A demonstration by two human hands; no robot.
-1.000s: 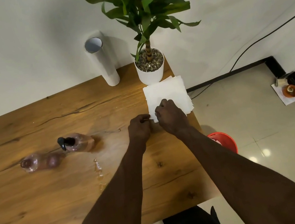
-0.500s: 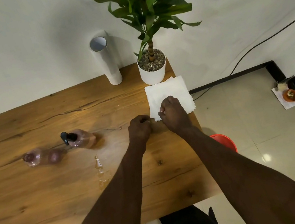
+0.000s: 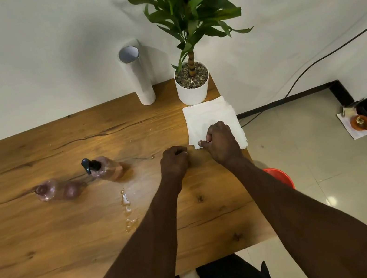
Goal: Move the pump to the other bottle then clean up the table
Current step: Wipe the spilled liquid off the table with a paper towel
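On the wooden table [image 3: 49, 248] stands a pinkish bottle [image 3: 109, 169] with a black pump [image 3: 87, 165] on top. To its left stands an open pink bottle [image 3: 49, 189] with no pump. Drops of spilled liquid [image 3: 127, 208] lie in front of the bottles. A stack of white paper napkins [image 3: 208, 117] lies at the table's right edge. My right hand [image 3: 221, 144] rests on the stack and pinches its near-left corner. My left hand [image 3: 173, 161] sits curled on the wood just left of the stack, apart from the paper.
A potted plant [image 3: 193, 85] and an upright white tube [image 3: 138, 78] stand at the back of the table. A red bin [image 3: 281, 176] sits on the floor under the table's right edge. A black cable [image 3: 311, 64] runs along the wall.
My left hand has drawn slightly away from the napkin corner. My right hand has shifted to pinch the near-left corner of the stack. The view has tilted a little.
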